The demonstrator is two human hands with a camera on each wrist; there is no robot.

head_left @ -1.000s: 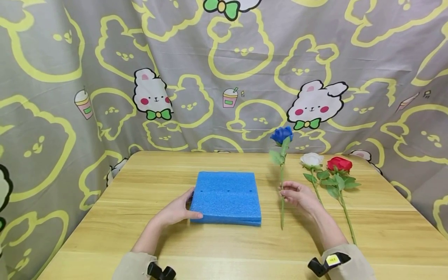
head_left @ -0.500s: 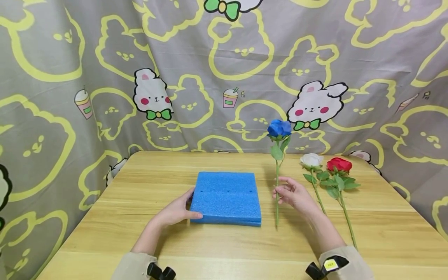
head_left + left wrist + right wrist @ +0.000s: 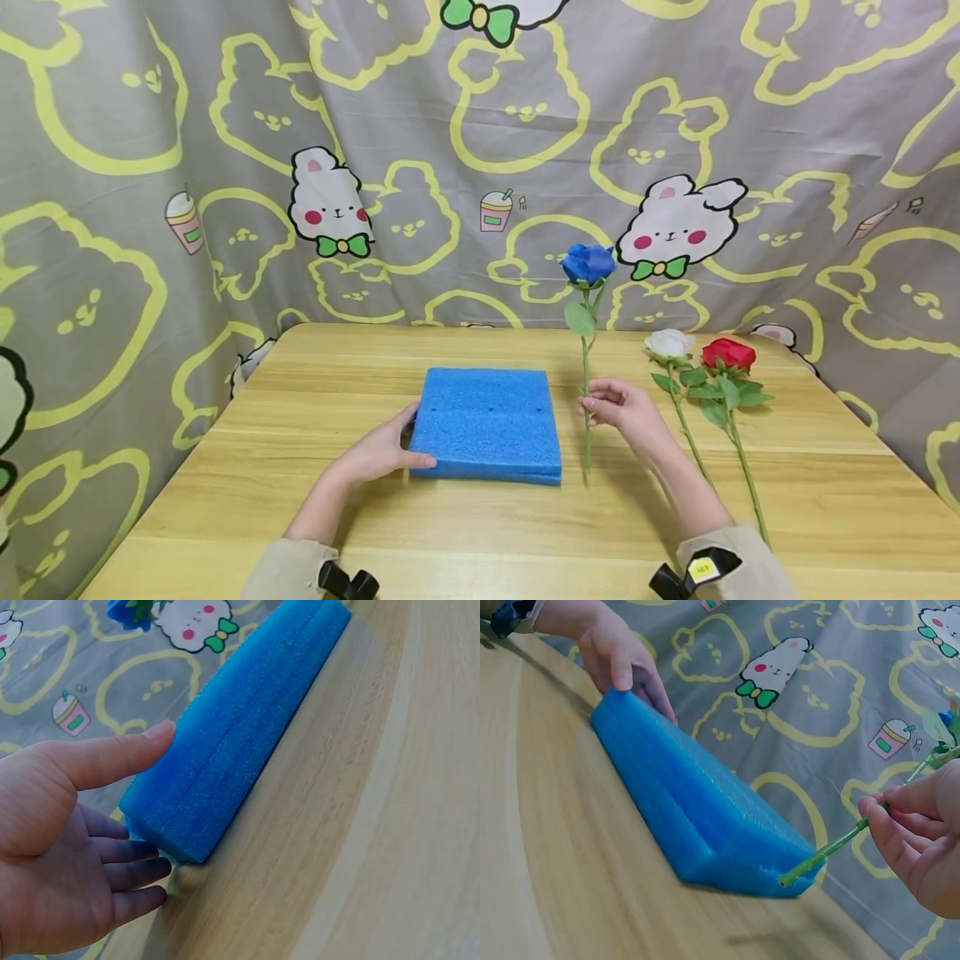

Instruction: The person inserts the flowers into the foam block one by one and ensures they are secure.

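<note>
Light wood-grain tabletop (image 3: 480, 542) spreads beneath both hands. To the right of the right hand (image 3: 618, 410) and farther off, we note a white rose (image 3: 669, 342) lying flat; beside it, farther right, a red rose (image 3: 727, 355), green-leaved, its stem slanting back past the forearm. Beyond both hands we see grey cloth (image 3: 420, 125) hanging, yellow outlined bears printed on it. One white rabbit print (image 3: 326, 196) shows beyond the left hand (image 3: 378, 447), green bow below.
</note>
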